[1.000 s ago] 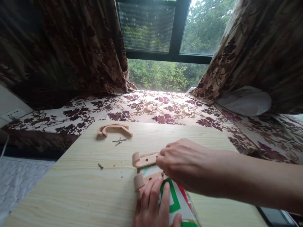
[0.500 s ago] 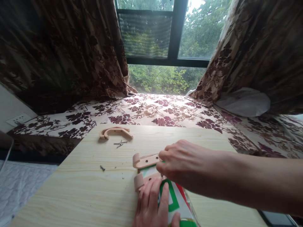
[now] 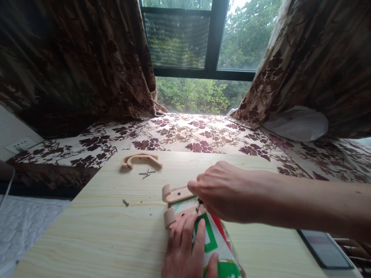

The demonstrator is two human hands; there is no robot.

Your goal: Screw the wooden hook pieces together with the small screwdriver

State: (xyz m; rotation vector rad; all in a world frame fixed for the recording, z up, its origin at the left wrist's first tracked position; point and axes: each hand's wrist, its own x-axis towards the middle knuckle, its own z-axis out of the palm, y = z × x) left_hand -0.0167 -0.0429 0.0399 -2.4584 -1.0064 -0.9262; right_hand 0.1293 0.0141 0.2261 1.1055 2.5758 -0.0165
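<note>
My left hand (image 3: 187, 247) lies with fingers stretched over the near wooden hook (image 3: 170, 218) and a white, green and red package (image 3: 222, 251) under it. The thumb rests apart on the package. Beside it, the far wooden hook (image 3: 174, 196) also sits on the package, with a dark hole showing. My right hand (image 3: 217, 189) is closed in a fist on a screwdriver (image 3: 200, 201), mostly hidden in the palm. Its dark tip points down to a small metal screw (image 3: 197, 209) at the near hook, beside the left fingertips.
Two curved wooden hooks (image 3: 142, 157) and several screws (image 3: 147, 173) lie at the back left of the pale wooden table (image 3: 95, 227). A single screw (image 3: 125, 202) lies nearer. At the right edge is a flat dark-edged device (image 3: 326, 249). Floral fabric (image 3: 185, 133) covers the ledge beyond.
My right hand has lifted and shifted slightly left, so the screwdriver tip and the screw now show beneath it. The right forearm rose, uncovering more of the flat device. The left hand stayed in place.
</note>
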